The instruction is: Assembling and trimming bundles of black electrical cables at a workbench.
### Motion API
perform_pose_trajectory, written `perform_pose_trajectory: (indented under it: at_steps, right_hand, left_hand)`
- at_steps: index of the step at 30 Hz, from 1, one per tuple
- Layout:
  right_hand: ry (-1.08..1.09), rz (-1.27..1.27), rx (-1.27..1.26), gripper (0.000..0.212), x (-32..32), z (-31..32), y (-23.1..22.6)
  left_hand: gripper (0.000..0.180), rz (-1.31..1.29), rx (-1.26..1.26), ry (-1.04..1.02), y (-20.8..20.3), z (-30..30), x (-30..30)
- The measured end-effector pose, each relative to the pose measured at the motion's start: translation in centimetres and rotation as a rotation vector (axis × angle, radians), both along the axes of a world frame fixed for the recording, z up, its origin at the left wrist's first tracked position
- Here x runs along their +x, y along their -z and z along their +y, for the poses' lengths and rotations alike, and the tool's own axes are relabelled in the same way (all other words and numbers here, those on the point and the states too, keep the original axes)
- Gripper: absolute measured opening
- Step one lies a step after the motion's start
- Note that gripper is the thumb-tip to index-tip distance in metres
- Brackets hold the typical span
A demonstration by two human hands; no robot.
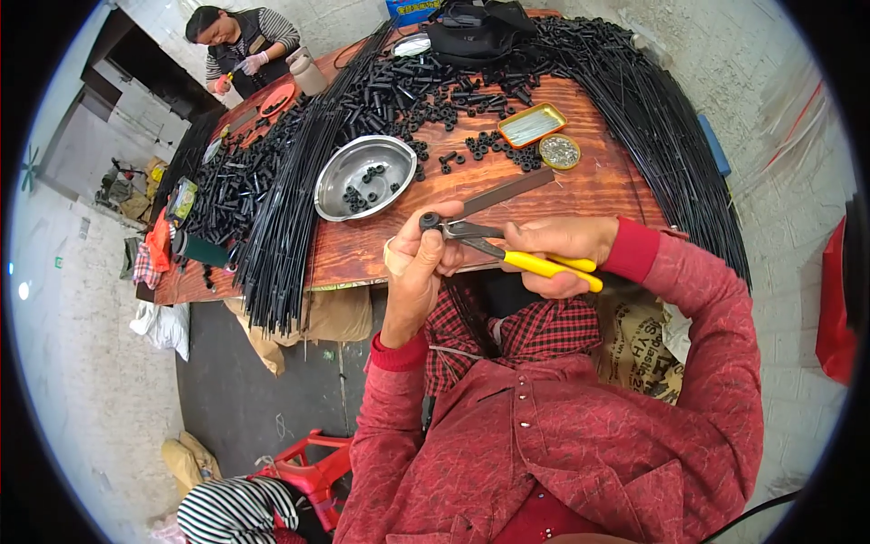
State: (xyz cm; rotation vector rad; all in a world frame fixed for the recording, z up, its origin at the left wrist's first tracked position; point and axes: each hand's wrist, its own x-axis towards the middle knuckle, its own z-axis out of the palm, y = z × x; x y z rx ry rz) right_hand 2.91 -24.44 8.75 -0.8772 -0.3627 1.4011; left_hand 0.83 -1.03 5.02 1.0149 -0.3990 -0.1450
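My left hand [417,258] pinches a small round black part [430,220] between thumb and fingers, just above the table's near edge. My right hand [557,254] is wrapped round the yellow handles of a pair of pliers [544,264]. Their dark metal jaws reach left to the black part and seem to touch it; whether they grip anything there is too small to tell. Behind my hands a brown flat bar [507,191] lies on the table. To the left of it stands a metal bowl [328,192] with several black parts inside.
Bundles of long black rods [281,218] lie left, more rods [662,127] right. Heaped black parts [390,91] cover the table's middle. A yellow tray of thin pins [533,125] sits beside a round dish [559,152]. Another person [245,45] works far left; a red stool [313,467] stands lower left.
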Motion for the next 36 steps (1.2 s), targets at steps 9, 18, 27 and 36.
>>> perform_pose_trajectory:
  at_steps: [9, 18, 27, 36]
  right_hand:
    - [0.628, -2.083, -0.522, 0.04, -2.1, -0.7, -3.6]
    - [0.233, -0.759, -0.537, 0.046, -2.0, -1.5, -3.3]
    - [0.136, -0.193, -0.306, 0.067, -2.3, -2.5, -2.5]
    - [0.406, -1.649, -0.508, 0.052, -2.2, -2.2, -2.7]
  left_hand:
    - [0.047, -0.031, -0.038, -0.06, 0.0, 0.4, 0.1]
    - [0.049, -0.043, -0.027, 0.019, -0.1, 0.2, -0.3]
    - [0.054, 0.018, -0.049, 0.036, -0.8, 0.2, -0.9]
    - [0.05, -0.05, 0.026, -0.029, -0.2, -0.4, -0.2]
